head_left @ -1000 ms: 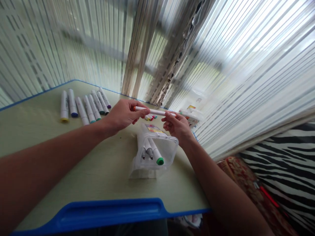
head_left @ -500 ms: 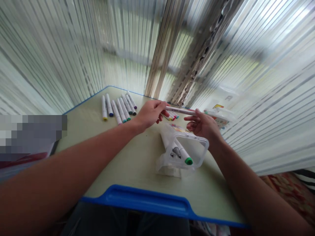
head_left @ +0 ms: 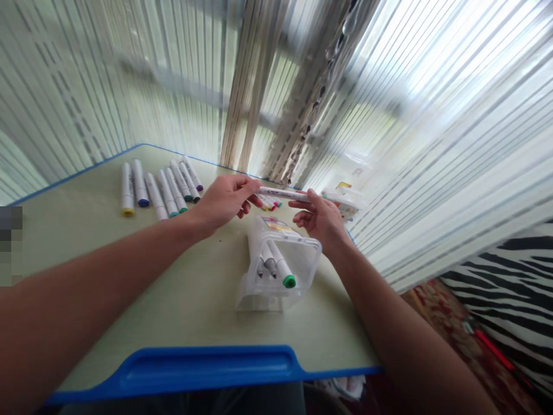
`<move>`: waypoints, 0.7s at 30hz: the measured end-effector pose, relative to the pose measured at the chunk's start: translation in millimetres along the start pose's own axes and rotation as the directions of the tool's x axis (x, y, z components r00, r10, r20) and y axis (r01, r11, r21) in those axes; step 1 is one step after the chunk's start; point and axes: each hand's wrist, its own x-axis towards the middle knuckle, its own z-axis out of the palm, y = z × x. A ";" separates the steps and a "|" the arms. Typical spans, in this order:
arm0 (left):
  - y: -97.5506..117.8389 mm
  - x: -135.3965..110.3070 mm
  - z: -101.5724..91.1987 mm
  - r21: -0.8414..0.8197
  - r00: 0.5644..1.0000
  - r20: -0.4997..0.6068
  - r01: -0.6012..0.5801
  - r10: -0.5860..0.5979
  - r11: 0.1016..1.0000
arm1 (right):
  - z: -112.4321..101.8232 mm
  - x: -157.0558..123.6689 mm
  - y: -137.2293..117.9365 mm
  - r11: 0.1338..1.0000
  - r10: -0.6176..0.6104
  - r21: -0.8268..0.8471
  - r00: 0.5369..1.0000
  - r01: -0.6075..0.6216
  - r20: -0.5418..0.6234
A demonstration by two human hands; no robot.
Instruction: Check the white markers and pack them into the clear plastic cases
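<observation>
White plastic makes up the marker (head_left: pixel 283 193) that is held nearly level above the worktop (head_left: pixel 194 311), beyond the clear box (head_left: pixel 254 236) and towards the far edge. Its two ends are gripped separately: one is pinched between thumb and fingers of the left hand (head_left: pixel 228 202), the other is taken by the fingertips of the right hand (head_left: pixel 324 222). The hands are thus apart, with the printed barrel bared between them; the end colours are covered and cannot be told. By the look of it, a handling step is in hand, though whether the barrel is being turned or an end worked cannot be judged. For the next move, a steady hold at both ends seems called for, with the wrists kept clear of the box below. That box is laid on its side, its mouth turned to the near edge, and a green-capped marker (head_left: pixel 280 268) and two grey-tipped pens (head_left: pixel 270 266) are contained in it. Towards the far left corner, a row of markers (head_left: pixel 167 193) is spread, caps mostly turned nearer. Small coloured ends (head_left: pixel 273 204) are seen behind the held marker, and another plastic box (head_left: pixel 351 203) is placed by the right edge.
</observation>
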 end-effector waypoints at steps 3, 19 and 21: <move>-1.6 0.3 -1.6 0.060 0.999 0.018 -0.047 0.046 0.997 | -1.0 1.3 1.5 0.999 -0.008 -0.046 1.000 0.009 0.017; 1.4 -2.0 1.3 0.009 1.000 -0.016 0.013 -0.012 1.000 | -2.7 -0.6 2.9 1.000 0.006 -0.016 1.000 -0.006 0.008; 2.8 -2.3 1.4 -0.019 0.999 -0.025 0.040 -0.041 0.999 | -2.4 -0.7 2.0 1.000 0.014 0.004 1.000 -0.014 0.003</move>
